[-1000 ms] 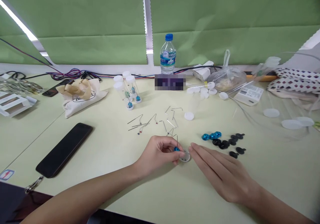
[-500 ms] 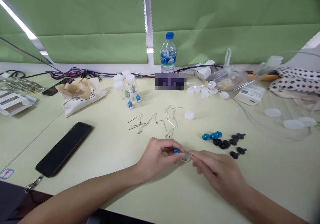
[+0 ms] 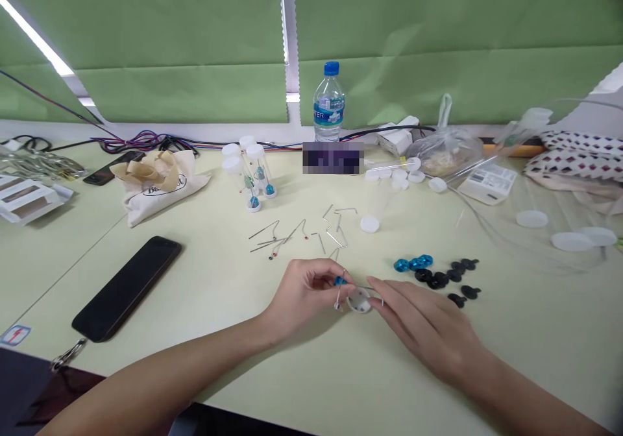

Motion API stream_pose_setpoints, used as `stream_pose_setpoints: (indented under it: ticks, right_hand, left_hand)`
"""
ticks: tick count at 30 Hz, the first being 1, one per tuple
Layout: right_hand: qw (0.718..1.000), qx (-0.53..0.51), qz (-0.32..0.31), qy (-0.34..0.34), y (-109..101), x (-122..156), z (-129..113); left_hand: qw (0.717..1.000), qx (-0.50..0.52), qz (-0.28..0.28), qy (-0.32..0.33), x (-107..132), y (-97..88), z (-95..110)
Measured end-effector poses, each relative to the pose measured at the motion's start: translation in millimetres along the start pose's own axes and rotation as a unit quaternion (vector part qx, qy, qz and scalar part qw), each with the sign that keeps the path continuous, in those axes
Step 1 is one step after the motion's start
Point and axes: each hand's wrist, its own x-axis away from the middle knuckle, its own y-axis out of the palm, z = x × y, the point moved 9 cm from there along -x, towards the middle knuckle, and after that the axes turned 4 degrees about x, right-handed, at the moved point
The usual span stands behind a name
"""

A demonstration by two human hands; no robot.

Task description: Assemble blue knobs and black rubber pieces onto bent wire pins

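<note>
My left hand (image 3: 306, 293) pinches a small blue bead (image 3: 340, 281) with a thin bent wire through it, just above a white round cap (image 3: 359, 302) on the pale table (image 3: 302, 371). My right hand (image 3: 423, 329) lies to the right of the cap, fingers stretched flat, with its fingertips at the cap and a wire end. More bent wires (image 3: 302, 235) lie scattered beyond my hands. Loose blue beads (image 3: 413, 264) and black discs (image 3: 450, 280) sit to the right.
A black phone (image 3: 127, 288) lies at the left, a cloth bag (image 3: 156, 180) behind it. Clear tubes with white caps (image 3: 248, 170) stand mid-table, a water bottle (image 3: 328, 105) behind. White lids (image 3: 564, 231), a plastic bag (image 3: 442, 150) and cables (image 3: 146, 143) line the back.
My right hand closed in on the cap with curled fingers, then flattened out again. The blue bead and wire in my left hand rose slightly, and the wire now hangs down by the cap.
</note>
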Motion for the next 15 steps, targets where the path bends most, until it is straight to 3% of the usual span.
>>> stream_pose_setpoints:
  ticks: [3, 6, 11, 15]
  right_hand:
    - [0.997, 0.029, 0.034, -0.066, -8, 9, -7]
    - [0.997, 0.019, 0.032, -0.063, -9, 10, -7]
    - [0.987, -0.117, -0.073, 0.086, 12, 2, 8]
    - [0.922, -0.282, -0.139, 0.225, 28, 2, 19]
  left_hand:
    - [1.000, 0.020, 0.000, -0.015, -1, 0.8, -2]
    - [1.000, 0.018, -0.005, -0.019, 0, 3.8, -2]
    - [1.000, -0.001, -0.009, -0.010, 3, 6.3, -1]
    - [1.000, -0.021, -0.022, 0.002, 3, 7.6, -1]
